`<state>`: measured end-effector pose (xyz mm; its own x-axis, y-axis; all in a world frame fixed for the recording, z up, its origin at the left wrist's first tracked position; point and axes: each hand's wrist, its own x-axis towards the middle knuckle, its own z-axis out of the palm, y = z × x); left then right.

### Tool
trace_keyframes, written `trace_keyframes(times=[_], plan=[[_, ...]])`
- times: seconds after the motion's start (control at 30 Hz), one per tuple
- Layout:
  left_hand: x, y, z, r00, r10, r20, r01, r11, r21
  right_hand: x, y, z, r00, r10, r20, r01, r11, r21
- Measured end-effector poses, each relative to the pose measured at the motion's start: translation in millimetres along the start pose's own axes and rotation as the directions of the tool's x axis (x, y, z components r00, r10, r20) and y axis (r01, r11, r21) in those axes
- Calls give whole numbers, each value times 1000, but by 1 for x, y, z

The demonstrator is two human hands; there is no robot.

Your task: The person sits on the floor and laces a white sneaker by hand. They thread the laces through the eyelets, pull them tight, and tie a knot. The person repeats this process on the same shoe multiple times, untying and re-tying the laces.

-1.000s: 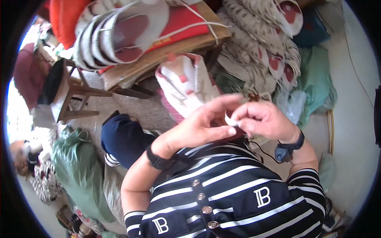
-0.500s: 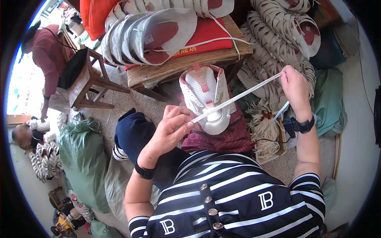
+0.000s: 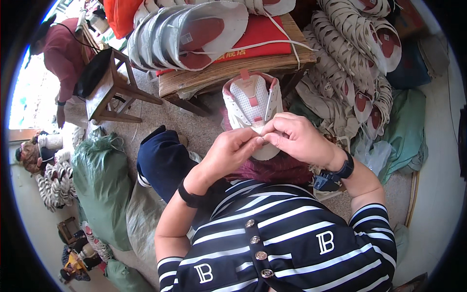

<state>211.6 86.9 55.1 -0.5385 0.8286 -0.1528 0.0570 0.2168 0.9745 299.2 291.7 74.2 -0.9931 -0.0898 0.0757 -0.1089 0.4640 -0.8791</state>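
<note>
A white mesh shoe upper (image 3: 252,97) with pink trim and a pink heel tab lies in front of me on a dark red striped cloth (image 3: 265,170). Over its toe end my two hands meet, fingertips almost touching. My left hand (image 3: 235,150) pinches the white shoelace (image 3: 257,130) between thumb and forefinger. From the other side my right hand (image 3: 300,139) has its thumb and fingers closed on the lace as well. Little of the lace shows, since the fingers cover most of it. They also hide part of the upper's front.
Nested white uppers (image 3: 194,36) stand on a wooden table (image 3: 189,87) ahead. More hang in long stacks (image 3: 335,44) at the right. A wooden stool (image 3: 104,95), a green sack (image 3: 99,190) and a person in a dark red top (image 3: 63,58) are to the left.
The lace was stretched between my hands, the right one raised far out to the right. Now my right hand has come down and left to meet my left hand over the upper.
</note>
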Motion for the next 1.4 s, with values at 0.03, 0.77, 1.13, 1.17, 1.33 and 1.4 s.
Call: trace_keyframes(times=[0.03,0.77,1.13,1.17,1.33,1.4], plan=[[0,-13,3,999,7,-44,-9,998,-55,0,5,-2,1000,-17,9,17,998,-56],[10,-39,8,923,267,-278,-201,948,245,14,26,20,946,-243,-214,108,860,-499],[9,-42,5,931,258,-259,-200,952,231,15,27,24,971,47,-233,-72,992,-100],[9,-42,5,928,266,-262,-213,953,213,14,29,24,968,-82,-238,17,965,-261],[10,-41,7,913,255,-318,-224,966,132,14,37,26,939,-228,-258,100,898,-429],[8,-41,8,919,247,-308,-208,966,154,13,36,30,958,77,-276,-97,994,-59]])
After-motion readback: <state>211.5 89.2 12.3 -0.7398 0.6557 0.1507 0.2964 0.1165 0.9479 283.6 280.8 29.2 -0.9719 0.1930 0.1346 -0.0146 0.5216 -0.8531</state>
